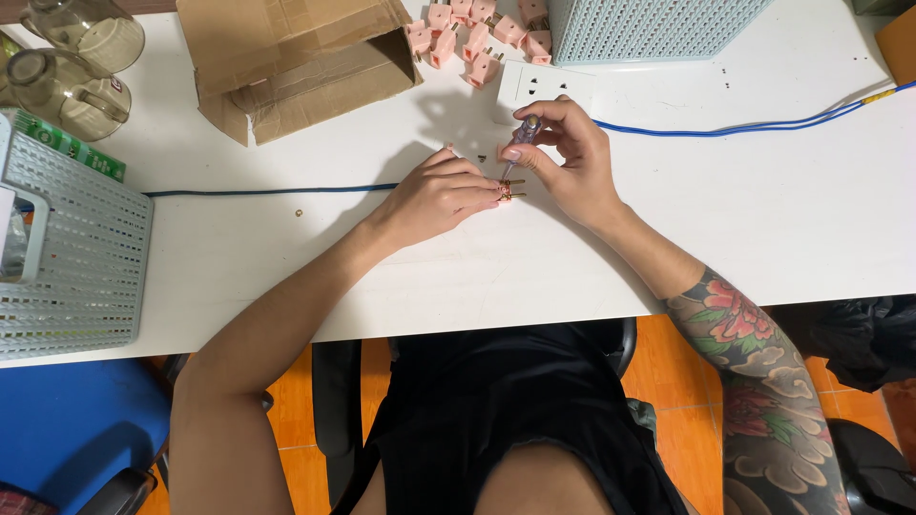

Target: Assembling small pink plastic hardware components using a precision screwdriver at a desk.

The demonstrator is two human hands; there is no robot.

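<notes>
Two hands meet mid-surface [763,219]: the left hand [444,195] pinches a small pink plug [506,189] with brass prongs against it. Just right, the right hand [565,157] grips a small screwdriver [520,141], tip down on the plug.

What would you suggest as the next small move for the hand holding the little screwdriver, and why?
Probably a gentle turn of the screwdriver in place. The right hand pinches it upright with its tip down at the small pink plug part with brass prongs, which the left hand pins to the white table.
</notes>
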